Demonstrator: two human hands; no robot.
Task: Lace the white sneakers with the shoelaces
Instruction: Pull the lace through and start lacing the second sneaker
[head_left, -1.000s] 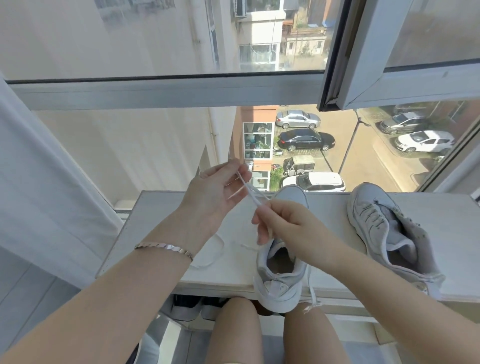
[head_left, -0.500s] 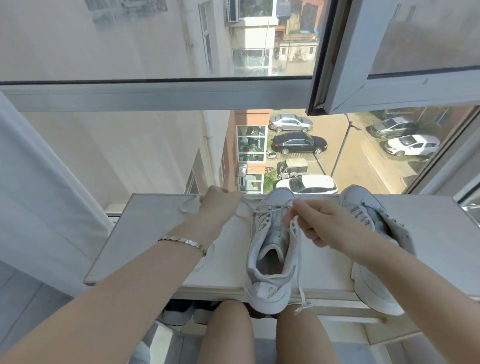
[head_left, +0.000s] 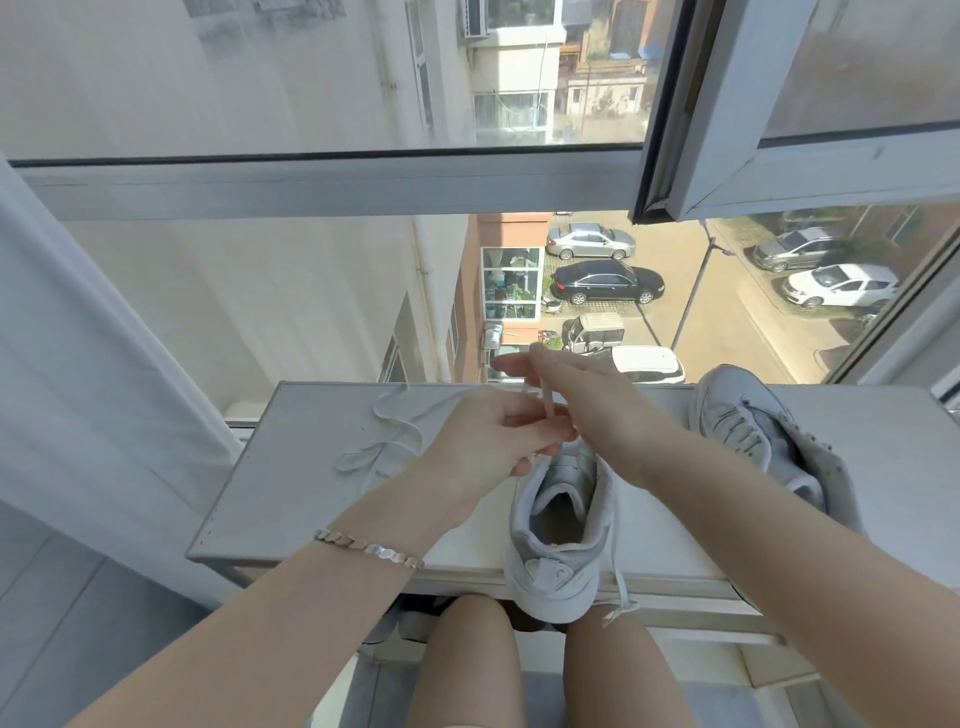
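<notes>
HEAD VIEW: A person seated at a white ledge (head_left: 311, 493) under a window (head_left: 311, 187) threads a white shoelace (head_left: 546, 402) into the near sneaker (head_left: 561, 525). The shoe stands upright on the ledge, heel toward the camera and jutting over the front edge above the person's knees. The left hand (head_left: 488, 441), with a bracelet (head_left: 369, 546) at the wrist, has its fingers curled and pinches the lace just above the shoe's tongue. The right hand (head_left: 592, 400) crosses over it and appears to nip the same strand higher up between thumb and forefinger, its other fingers stretched out to the left. The strand runs taut between the two hands. The slack lies in loose loops on the ledge to the left, and one end dangles down the shoe's right side past the ledge's edge. The hands hide which eyelet is in play.

The second sneaker (head_left: 753, 431) lies tilted on the ledge to the right, laces across its front, partly behind the right forearm. Parked cars (head_left: 608, 283) show far below through the glass.

The lace looks flat, light and limp. It likely cannot be pushed and must be led by its stiff tip, pinched close behind that tip. The sneaker seems light and soft-sided, so a hard tug could shift it or tip it off the edge. It is best steadied at the collar or the eyelet flap.
</notes>
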